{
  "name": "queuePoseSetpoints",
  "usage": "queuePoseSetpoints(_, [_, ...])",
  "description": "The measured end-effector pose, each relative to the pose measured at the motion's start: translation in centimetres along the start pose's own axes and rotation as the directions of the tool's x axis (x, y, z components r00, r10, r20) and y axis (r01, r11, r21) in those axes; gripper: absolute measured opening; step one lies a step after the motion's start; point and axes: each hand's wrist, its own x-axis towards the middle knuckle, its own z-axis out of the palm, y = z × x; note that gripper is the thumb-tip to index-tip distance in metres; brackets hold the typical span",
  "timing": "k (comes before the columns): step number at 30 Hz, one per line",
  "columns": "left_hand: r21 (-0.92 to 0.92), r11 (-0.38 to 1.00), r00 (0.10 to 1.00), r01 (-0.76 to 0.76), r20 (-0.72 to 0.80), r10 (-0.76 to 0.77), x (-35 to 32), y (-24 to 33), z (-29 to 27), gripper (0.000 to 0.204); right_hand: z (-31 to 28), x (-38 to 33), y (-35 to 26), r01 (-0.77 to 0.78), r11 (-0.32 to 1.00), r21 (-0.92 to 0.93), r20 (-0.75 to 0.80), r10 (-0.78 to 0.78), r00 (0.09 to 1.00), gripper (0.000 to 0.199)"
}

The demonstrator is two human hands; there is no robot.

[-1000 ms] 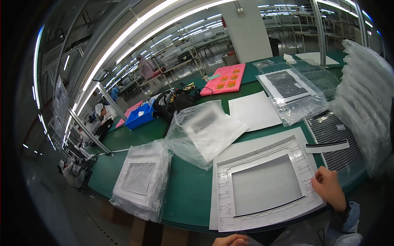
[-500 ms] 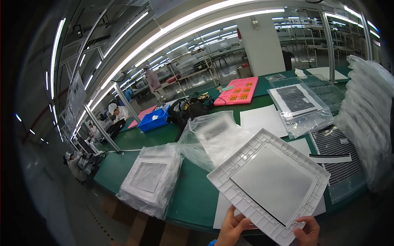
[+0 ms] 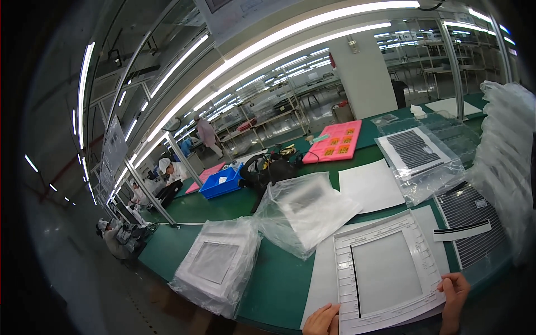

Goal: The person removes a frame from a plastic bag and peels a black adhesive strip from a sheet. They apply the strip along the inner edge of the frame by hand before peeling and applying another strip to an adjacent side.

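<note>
A square white plastic frame [image 3: 345, 279] with a ribbed rim lies flat or nearly flat over a white sheet [image 3: 321, 279] at the front of the bench. A thin black strip [image 3: 355, 282] runs along the left inner edge of the frame, beside its pale grey centre. My left hand [image 3: 322, 320] is closed on the lower left edge, its fingers partly cut off by the picture's border. At the right edge, my right hand [image 3: 455, 293] pinches the rim with curled fingers.
A bagged white frame [image 3: 209, 268] sits left; a crumpled clear bag [image 3: 304, 215] lies behind. Rightward are black-striped sheets [image 3: 469, 215], a black-and-white strip [image 3: 463, 230] and stacked plastic bags [image 3: 502, 167]. Farther back are a blue bin [image 3: 218, 187], black cables [image 3: 271, 170] and a pink tray [image 3: 321, 148].
My hands have lowered the white frame from a tilted, raised position onto the white sheet and turned it straighter. The view has shifted slightly.
</note>
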Motion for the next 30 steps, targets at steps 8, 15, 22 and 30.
queuePoseSetpoints(8, [-0.029, 0.999, 0.998, 0.041, -0.051, -0.042, 0.5, -0.3, 0.4, 0.023, 0.1, -0.6, -0.3, -0.012, 0.999, 0.029, 0.01, 0.012, 1.0, 0.008])
queuePoseSetpoints(15, [-0.054, 0.997, 0.996, 0.06, -0.058, -0.063, 0.4, -0.4, 0.4, 0.02, 0.6, -0.7, -0.6, -0.027, 0.999, 0.026, 0.013, 0.027, 1.0, 0.009])
queuePoseSetpoints(22, [-0.039, 0.997, 0.996, 0.063, -0.059, -0.065, 0.5, -0.4, 0.6, 0.019, 0.6, -0.7, -0.2, -0.017, 1.0, -0.025, 0.016, 0.018, 1.0, 0.009])
queuePoseSetpoints(30, [-0.042, 0.999, 0.999, 0.031, -0.043, -0.033, 0.6, -0.6, 0.5, 0.02, 0.6, -0.8, -0.4, -0.008, 0.999, -0.042, -0.005, 0.007, 1.0, 0.009])
